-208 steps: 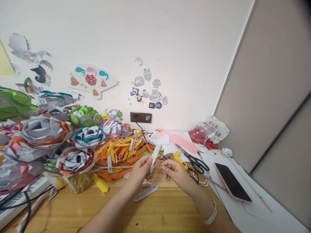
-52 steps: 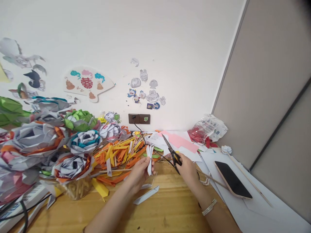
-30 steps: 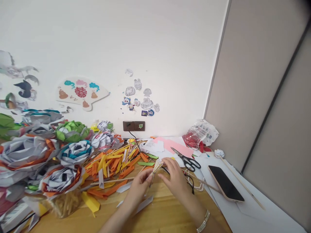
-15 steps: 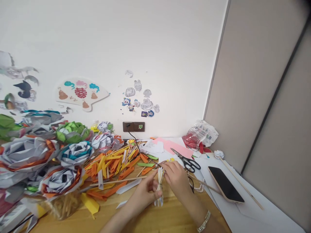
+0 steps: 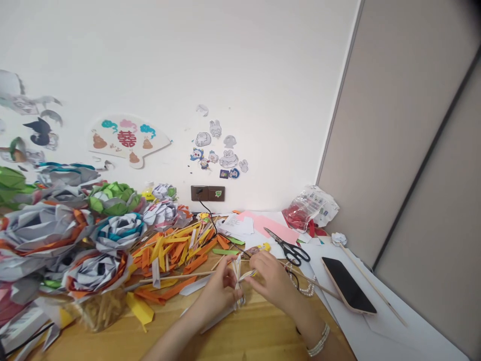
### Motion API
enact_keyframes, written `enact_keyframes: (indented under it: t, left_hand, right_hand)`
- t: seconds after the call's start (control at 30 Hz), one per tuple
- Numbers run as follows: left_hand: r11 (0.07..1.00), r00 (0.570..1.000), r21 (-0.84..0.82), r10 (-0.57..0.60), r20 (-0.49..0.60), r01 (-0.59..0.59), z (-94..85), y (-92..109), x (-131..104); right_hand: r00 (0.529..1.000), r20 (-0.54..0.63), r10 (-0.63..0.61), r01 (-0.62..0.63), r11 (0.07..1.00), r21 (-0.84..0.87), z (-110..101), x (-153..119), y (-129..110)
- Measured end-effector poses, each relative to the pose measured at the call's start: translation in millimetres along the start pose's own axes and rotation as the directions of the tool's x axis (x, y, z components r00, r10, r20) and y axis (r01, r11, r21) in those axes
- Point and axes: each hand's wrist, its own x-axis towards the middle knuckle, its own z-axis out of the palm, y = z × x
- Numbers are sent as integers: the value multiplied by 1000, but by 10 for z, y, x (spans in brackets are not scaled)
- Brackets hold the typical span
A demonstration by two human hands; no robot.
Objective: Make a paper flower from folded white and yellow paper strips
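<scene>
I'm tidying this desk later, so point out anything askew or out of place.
The orange and yellow paper strips lie jumbled, pointing every way, with sticks among them. The phone rests slanted on white paper. No spill shows.

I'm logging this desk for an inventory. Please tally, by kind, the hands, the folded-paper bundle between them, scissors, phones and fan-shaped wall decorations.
Left hand and right hand: 2
Folded-paper bundle: 1
Scissors: 1 pair
Phone: 1
Fan-shaped wall decoration: 1
Total: 6, counting the scissors as one
</scene>
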Motion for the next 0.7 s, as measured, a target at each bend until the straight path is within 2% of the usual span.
enact_keyframes:
  t: [0.1, 0.27, 0.4, 0.53, 0.7]
  left_hand:
    - [1000, 1000, -8, 0, -17, 0, -29, -9, 37]
    - [996, 1000, -90, 9, -19, -10, -66, -27, 87]
    - [989, 992, -146, 2, 123, 16, -157, -51, 98]
    - [994, 957, -105, 8, 291, 24, -314, -89, 109]
    - [1000, 938, -26, -1, 346, 11, -376, -88, 90]
  right_hand:
    - [997, 76, -11, 10, 1000, 18, 13, -19, -43]
    - [979, 181, 94, -91, 995, -29, 51, -44, -97]
    - [971, 218, 96, -95, 995, -15, 74, -41, -42]
    - [951, 299, 72, -105, 990, 95, 36, -41, -9]
    - [960, 271, 64, -85, 994, 69, 42, -55, -67]
